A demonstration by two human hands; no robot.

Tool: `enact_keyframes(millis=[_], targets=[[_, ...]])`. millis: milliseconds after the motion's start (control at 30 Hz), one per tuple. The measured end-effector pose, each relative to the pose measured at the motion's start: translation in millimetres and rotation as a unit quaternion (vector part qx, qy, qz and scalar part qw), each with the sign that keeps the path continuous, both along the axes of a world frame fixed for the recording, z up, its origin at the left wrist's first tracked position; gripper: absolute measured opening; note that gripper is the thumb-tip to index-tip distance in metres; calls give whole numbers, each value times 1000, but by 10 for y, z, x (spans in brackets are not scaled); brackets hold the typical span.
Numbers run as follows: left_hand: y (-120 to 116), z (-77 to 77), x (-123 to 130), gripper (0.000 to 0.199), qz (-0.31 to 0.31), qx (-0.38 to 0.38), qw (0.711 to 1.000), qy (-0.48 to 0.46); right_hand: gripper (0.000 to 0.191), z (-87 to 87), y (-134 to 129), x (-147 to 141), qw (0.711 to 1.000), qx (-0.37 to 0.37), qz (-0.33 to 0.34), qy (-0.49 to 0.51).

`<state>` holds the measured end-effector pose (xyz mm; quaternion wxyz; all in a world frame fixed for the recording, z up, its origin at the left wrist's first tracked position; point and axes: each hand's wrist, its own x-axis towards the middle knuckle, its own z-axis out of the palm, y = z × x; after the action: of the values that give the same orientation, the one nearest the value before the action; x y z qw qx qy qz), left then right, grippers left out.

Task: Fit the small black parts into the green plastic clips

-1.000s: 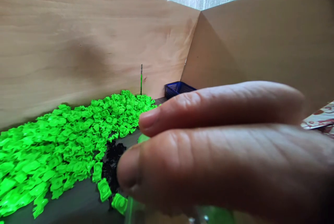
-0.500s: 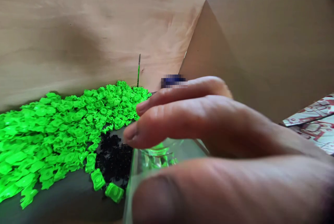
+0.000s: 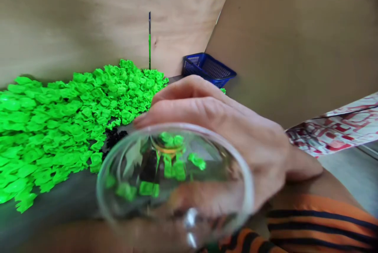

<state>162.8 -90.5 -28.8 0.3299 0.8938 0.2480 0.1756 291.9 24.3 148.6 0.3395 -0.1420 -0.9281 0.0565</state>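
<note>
A clear plastic cup (image 3: 206,127) is tilted with its round rim towards me in the foreground. Green pieces (image 3: 149,189) show in or through it. My right hand (image 3: 236,131) curves round the cup from behind and the right, with its fingers along the far side. Its thumb is seen through the clear wall. At the bottom left lies a blurred strip of skin, apparently my left hand (image 3: 67,235), under the cup's near edge; its fingers cannot be made out. Left of the cup spreads a large heap of bright green small pieces (image 3: 59,127).
Small black bits (image 3: 115,139) lie on the dark surface (image 3: 67,194) beside the heap. A blue mesh basket (image 3: 217,68) stands in the far corner. A thin upright strip (image 3: 149,40) rises behind the heap. Pale boards (image 3: 183,9) wall the back and right.
The cup has risen into the foreground, its round rim now facing me. My right hand has drawn back from close to the camera. The view has tipped down, and more of the basket shows.
</note>
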Motion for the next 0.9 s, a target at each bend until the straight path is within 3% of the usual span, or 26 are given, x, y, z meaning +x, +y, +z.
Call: enact_keyframes(millis=[67,133,267,367,433,533,733,900], targets=[[31,82,-47,24,11,58,998,-14,53,-39,160,21,997,3,77,-10],[60,265,-159,19,35,181,982,-51,49,-168,366,12,996,13,86,3],[106,738,-529,26,170,330,925,-80,57,-533,750,-59,999,3,49,20],[193,914,-783,35,319,400,857,-60,60,-732,924,-93,999,-18,33,19],[297,907,-881,31,398,462,791,-44,59,-815,983,-104,999,-36,22,13],[471,815,-927,30,426,489,761,-23,59,-910,1018,-116,998,-57,26,3],[597,735,-878,24,388,496,777,-5,56,-1044,1023,-118,995,-60,81,26],[601,717,-849,27,369,512,776,8,54,-1084,987,-153,994,-64,89,12]])
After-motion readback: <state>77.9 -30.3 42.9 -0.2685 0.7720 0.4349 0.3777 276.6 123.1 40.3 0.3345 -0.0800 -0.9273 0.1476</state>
